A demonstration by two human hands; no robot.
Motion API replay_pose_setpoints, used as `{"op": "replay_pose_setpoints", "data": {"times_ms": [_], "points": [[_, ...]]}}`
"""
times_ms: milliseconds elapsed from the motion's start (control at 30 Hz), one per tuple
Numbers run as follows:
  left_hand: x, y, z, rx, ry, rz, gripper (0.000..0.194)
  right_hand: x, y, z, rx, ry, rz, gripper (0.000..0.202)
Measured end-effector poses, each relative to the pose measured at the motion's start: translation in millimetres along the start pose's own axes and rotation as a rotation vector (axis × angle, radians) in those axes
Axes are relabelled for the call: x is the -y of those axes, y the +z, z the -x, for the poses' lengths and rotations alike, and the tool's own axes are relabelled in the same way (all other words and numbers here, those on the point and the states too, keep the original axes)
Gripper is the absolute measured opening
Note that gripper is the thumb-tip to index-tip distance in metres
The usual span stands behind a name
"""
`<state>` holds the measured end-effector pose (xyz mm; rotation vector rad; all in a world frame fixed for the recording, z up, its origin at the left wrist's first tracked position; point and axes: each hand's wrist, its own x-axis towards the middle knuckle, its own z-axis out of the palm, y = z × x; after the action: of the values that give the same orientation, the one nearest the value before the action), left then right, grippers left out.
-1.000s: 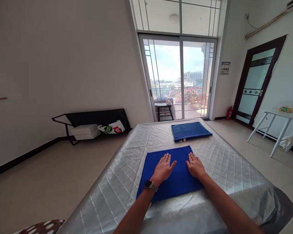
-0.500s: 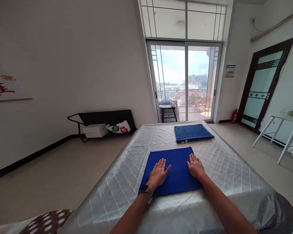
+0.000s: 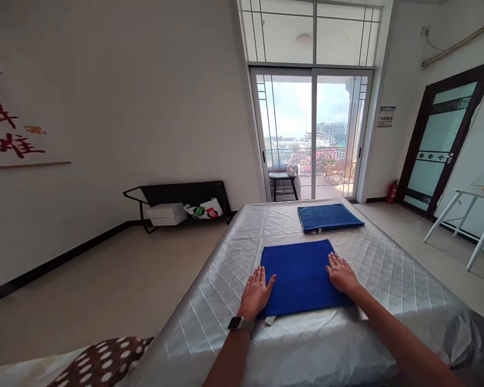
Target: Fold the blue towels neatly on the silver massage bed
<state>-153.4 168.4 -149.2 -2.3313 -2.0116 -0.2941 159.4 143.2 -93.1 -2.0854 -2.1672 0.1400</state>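
A flat blue cloth piece (image 3: 300,277), roughly rectangular, lies on the silver quilted cover (image 3: 210,301) in front of me. It looks like a cushion cover or folded fabric, with a small white tag at its near left edge. My left hand (image 3: 257,291) rests flat along its left edge, fingers stretched out and thumb apart. At the right edge my right hand (image 3: 342,273) lies flat too, fingers extended forward. Neither hand grips anything. Farther back on the cover sits a second blue piece (image 3: 329,216), stacked or folded, with a tag on its near edge.
Brown polka-dot fabric (image 3: 105,361) lies at the lower left. By the left wall stands a black frame rack (image 3: 181,194) with white boxes (image 3: 165,214). Sliding glass doors (image 3: 312,134) are beyond the bed. A white table (image 3: 478,192) stands at the right.
My left hand has slid from on top of the blue cloth out to its left edge. My right hand stays at the right edge. The view has turned slightly left.
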Motion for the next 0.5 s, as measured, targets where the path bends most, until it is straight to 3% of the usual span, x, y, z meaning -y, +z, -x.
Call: {"op": "replay_pose_setpoints", "data": {"times_ms": [233,367,500], "points": [[4.8,4.8,-1.7,0.009,0.032,-0.035,0.079,-3.6,17.0,45.6,-0.024,-0.041,-0.045,0.059],[12.2,5.5,-1.3,0.022,0.011,-0.063,0.075,-0.3,17.6,50.6,-0.022,-0.028,-0.066,0.058],[7.3,4.7,-4.8,-0.063,-0.019,-0.047,0.077,1.8,20.2,48.8,-0.043,-0.028,-0.095,0.058]]}}
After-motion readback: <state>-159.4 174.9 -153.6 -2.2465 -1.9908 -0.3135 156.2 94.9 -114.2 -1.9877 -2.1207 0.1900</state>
